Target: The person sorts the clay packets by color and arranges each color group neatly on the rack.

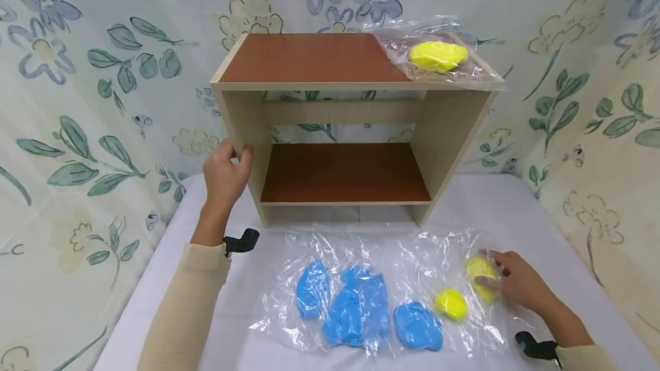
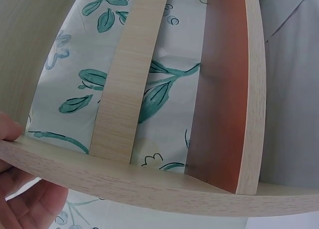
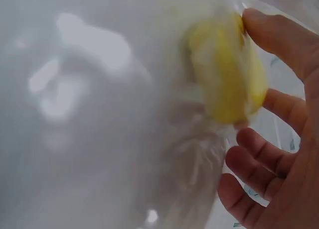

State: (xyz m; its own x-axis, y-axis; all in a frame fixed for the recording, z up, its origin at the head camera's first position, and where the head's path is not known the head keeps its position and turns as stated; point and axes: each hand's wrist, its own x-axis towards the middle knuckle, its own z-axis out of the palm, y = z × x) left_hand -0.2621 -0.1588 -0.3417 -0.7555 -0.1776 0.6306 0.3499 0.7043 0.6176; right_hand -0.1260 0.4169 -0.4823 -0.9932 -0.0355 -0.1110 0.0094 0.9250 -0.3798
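Observation:
My left hand (image 1: 227,170) grips the front edge of the left side panel of a small wooden shelf (image 1: 335,86). In the left wrist view, the thumb lies on one side of that panel (image 2: 149,189) and curled fingers on the other. My right hand (image 1: 521,282) pinches a yellow lump (image 1: 482,276) through clear plastic at the right end of the table. The right wrist view shows this lump (image 3: 224,69) blurred behind the film, between thumb and fingers. Beside it in the clear bag (image 1: 423,251) lie a smaller yellow lump (image 1: 451,303) and a blue lump (image 1: 417,325).
Another clear bag with blue lumps (image 1: 356,308) lies left of centre, in front of the shelf. On the shelf's top right corner sits a bagged yellow lump (image 1: 438,56). The shelf has a brown lower board (image 1: 345,173). Floral cloth (image 1: 129,102) hangs behind the white-covered table (image 1: 242,296).

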